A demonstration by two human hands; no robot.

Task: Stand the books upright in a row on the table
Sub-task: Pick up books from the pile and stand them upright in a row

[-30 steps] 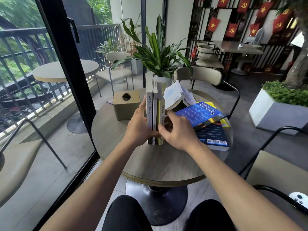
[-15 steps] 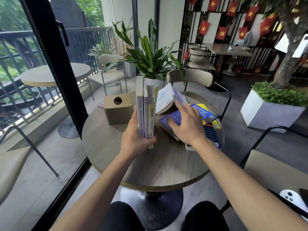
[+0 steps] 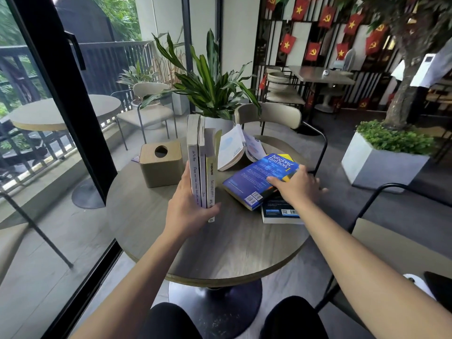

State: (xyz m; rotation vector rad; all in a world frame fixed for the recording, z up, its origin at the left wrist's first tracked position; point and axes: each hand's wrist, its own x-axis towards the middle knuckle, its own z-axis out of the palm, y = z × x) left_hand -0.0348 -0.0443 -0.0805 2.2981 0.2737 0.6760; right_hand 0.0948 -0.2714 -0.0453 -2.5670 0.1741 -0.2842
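Three books (image 3: 203, 167) stand upright in a row, spines toward me, on the round wooden table (image 3: 220, 250). My left hand (image 3: 189, 206) clasps their lower ends, thumb on the right, fingers on the left. To the right a blue book (image 3: 259, 179) lies tilted on a stack, over a dark book (image 3: 278, 212) and a yellow one. My right hand (image 3: 297, 184) grips the blue book's right edge, thumb on its cover. A white book (image 3: 234, 148) lies open, leaning behind the row.
A tan tissue box (image 3: 161, 162) stands left of the upright books. A potted plant (image 3: 210, 89) rises at the table's far side, with a chair (image 3: 271, 116) behind. A glass door frame (image 3: 68, 94) runs along the left. Another chair (image 3: 381, 241) is at my right.
My right hand left the upright row, reached right across the stack and took hold of the blue book's edge. My left hand stayed on the three standing books.
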